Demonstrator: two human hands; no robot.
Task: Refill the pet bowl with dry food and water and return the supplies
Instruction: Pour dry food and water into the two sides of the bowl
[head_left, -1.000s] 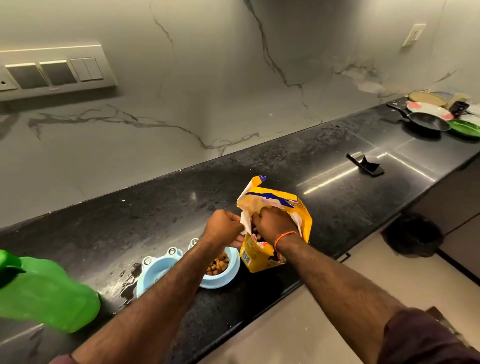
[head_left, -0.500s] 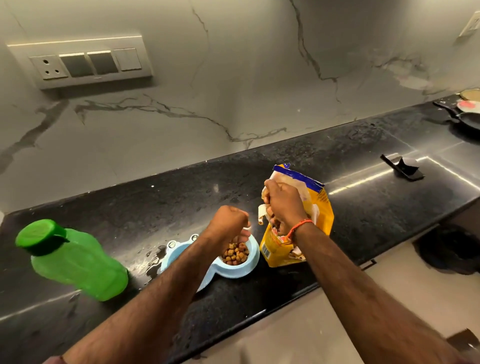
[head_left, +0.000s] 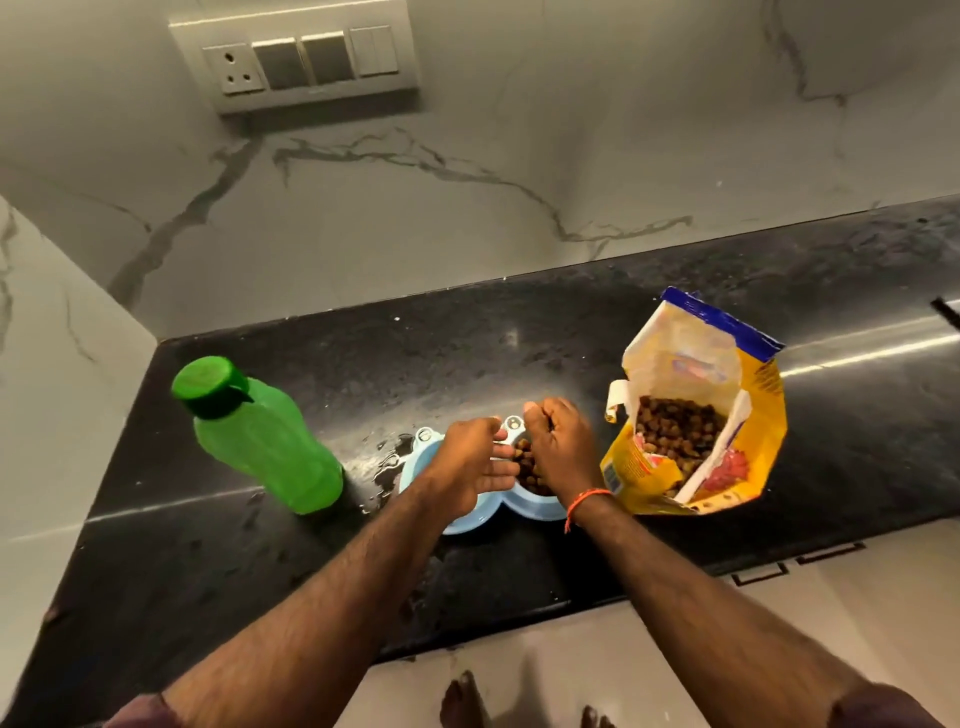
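Note:
A light-blue double pet bowl (head_left: 460, 522) sits on the black counter (head_left: 519, 338), mostly hidden under my hands. Brown dry food (head_left: 525, 465) lies in its right compartment. My right hand (head_left: 561, 447) hovers over that compartment with its fingers curled down around dry food. My left hand (head_left: 467, 460) rests over the left compartment, fingers relaxed and pointing right. The yellow food bag (head_left: 763, 415) stands open to the right of the bowl, with kibble showing inside. A green water bottle (head_left: 265, 441) with its cap on stands to the left.
Spilled water (head_left: 387, 462) wets the counter between bottle and bowl. A switch panel (head_left: 301, 62) is on the marble wall behind. A side wall (head_left: 52, 364) closes the counter's left end. My bare feet (head_left: 462, 701) stand on the floor below the counter's edge.
My right hand came out of the bag and moved left over the bowl's food compartment. My left hand let go of the bag and its fingers relaxed. The view shifted left.

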